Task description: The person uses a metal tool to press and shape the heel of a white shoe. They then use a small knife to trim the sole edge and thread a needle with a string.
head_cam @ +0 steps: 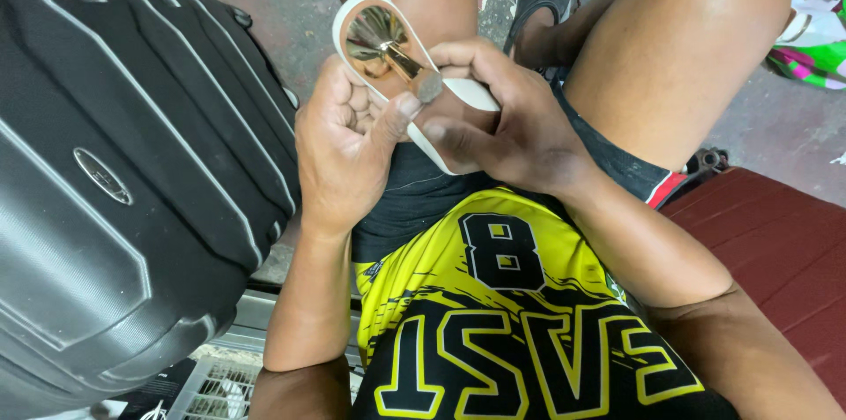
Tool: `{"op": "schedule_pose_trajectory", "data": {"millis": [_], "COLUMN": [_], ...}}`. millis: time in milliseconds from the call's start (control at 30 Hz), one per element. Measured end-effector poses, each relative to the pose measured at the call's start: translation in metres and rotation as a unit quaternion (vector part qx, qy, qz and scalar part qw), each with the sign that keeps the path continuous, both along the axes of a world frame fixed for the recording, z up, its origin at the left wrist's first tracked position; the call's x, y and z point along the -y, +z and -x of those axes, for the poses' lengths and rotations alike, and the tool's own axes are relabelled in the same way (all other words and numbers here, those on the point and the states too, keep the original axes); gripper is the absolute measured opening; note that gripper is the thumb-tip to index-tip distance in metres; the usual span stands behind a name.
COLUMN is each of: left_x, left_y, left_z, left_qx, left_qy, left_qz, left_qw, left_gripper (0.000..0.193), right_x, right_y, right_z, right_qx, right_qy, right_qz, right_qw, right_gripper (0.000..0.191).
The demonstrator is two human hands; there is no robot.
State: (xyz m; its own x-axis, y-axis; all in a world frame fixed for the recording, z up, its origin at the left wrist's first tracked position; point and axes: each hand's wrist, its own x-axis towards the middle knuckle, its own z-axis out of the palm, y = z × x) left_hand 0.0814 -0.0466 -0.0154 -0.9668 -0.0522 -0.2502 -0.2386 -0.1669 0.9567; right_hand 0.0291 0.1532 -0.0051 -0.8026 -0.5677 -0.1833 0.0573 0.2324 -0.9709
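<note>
1. Far to my left stands a large black hard-shell suitcase with raised ribs [123, 173], upright and close against my left forearm but not in my grip.
2. My left hand [344, 142] is curled from the left side around the white high-heeled shoe with a shiny gold heel [374, 19], which lies sole-up over my lap. The palm cradles the rim of the heel seat, and the thumb reaches across to press on the tip of the heel.
3. The gold heel [392, 48] flares wide where it meets the white sole and narrows to a thin stem. At its end sits a small dull grey-brown heel tip [429, 85], which looks worn and rough against the polished metal.
4. My right hand [502, 116] is closed on the shoe from the other side. The fingers wrap over the white sole just past the heel, and the forefinger bends down beside the tip.
5. Judging by this, the work is at an early stage: the tip is still on the stem, both hands only steady and feel it, and no tool is in either hand.
6. To my right, beyond my bare knee, a dark red wooden bench [775, 252] shows under me, with bright green cloth [815, 63] near the upper corner.
</note>
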Motion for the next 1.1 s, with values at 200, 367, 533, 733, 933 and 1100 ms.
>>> {"op": "schedule_pose_trajectory", "data": {"millis": [200, 367, 533, 733, 933, 1100], "left_x": [-0.006, -0.009, -0.01, 0.0, 0.006, 0.001], "left_y": [0.014, 0.026, 0.033, 0.021, 0.014, 0.018], "left_z": [0.0, -0.001, -0.002, -0.002, 0.001, 0.002], "left_qx": [-0.009, -0.02, -0.035, -0.087, -0.07, -0.01], "left_qy": [-0.032, -0.051, -0.065, 0.031, 0.105, 0.088], "left_qz": [0.103, 0.146, 0.195, 0.168, 0.053, 0.023], "left_qw": [0.994, 0.988, 0.978, 0.981, 0.991, 0.996], "left_gripper": [0.021, 0.019, 0.021, 0.036, 0.043, 0.024], "right_x": [-0.004, -0.011, -0.014, -0.017, -0.027, -0.029], "right_y": [-0.002, -0.006, -0.007, -0.011, -0.022, -0.035], "right_z": [0.013, 0.013, 0.011, 0.005, 0.004, 0.001], "right_qx": [0.16, 0.207, 0.259, 0.368, 0.465, 0.421], "right_qy": [0.041, 0.08, 0.071, 0.015, 0.034, 0.1], "right_qz": [0.028, 0.136, 0.148, 0.254, 0.355, 0.455], "right_qw": [0.986, 0.966, 0.952, 0.894, 0.81, 0.779], "right_gripper": [0.035, 0.033, 0.044, 0.071, 0.056, 0.034]}}
